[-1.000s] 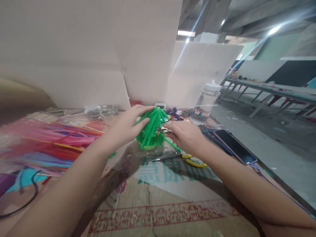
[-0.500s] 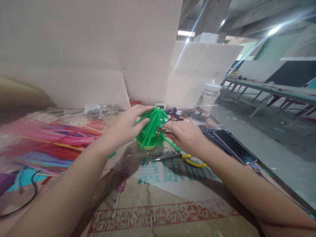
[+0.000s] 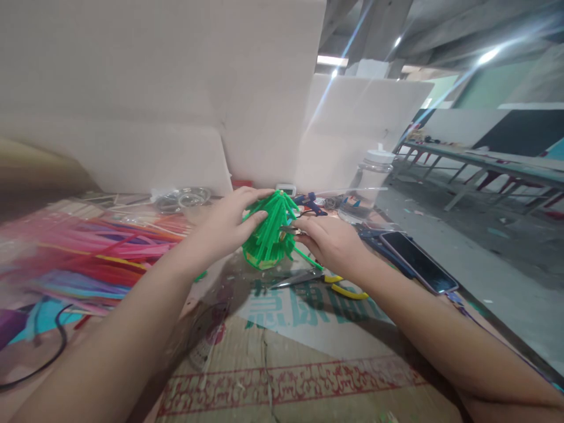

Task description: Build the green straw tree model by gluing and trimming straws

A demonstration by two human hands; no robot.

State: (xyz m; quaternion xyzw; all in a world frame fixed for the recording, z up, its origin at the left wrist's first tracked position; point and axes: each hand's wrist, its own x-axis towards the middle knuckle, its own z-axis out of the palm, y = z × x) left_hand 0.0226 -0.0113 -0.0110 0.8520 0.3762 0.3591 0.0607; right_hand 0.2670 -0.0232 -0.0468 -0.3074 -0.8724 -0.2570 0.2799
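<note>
A green cone point(image 3: 268, 232) built of pipe cleaners, shaped like a small tree, stands in the middle of the table. Around its upper left side my left hand point(image 3: 242, 214) is closed, thumb on the near face. My right hand point(image 3: 328, 238), at the cone's right side, pinches what look like metal tweezers point(image 3: 287, 229), their tips against the pipe cleaners. One green pipe cleaner point(image 3: 308, 257) sticks out below this hand. Scissors with yellow handles point(image 3: 348, 289) lie just in front of the cone.
Colourful pipe cleaners point(image 3: 110, 247) in clear plastic cover the left. Behind are a coil of wire point(image 3: 189, 198), a blue glue gun point(image 3: 312, 204) and a clear bottle point(image 3: 370, 182). A phone point(image 3: 420, 261) lies at the right edge. White boards point(image 3: 264, 106) stand at the back.
The cone has turned or tilted slightly in my left hand, showing more of its lower rim. My right hand and the tool have barely moved.
</note>
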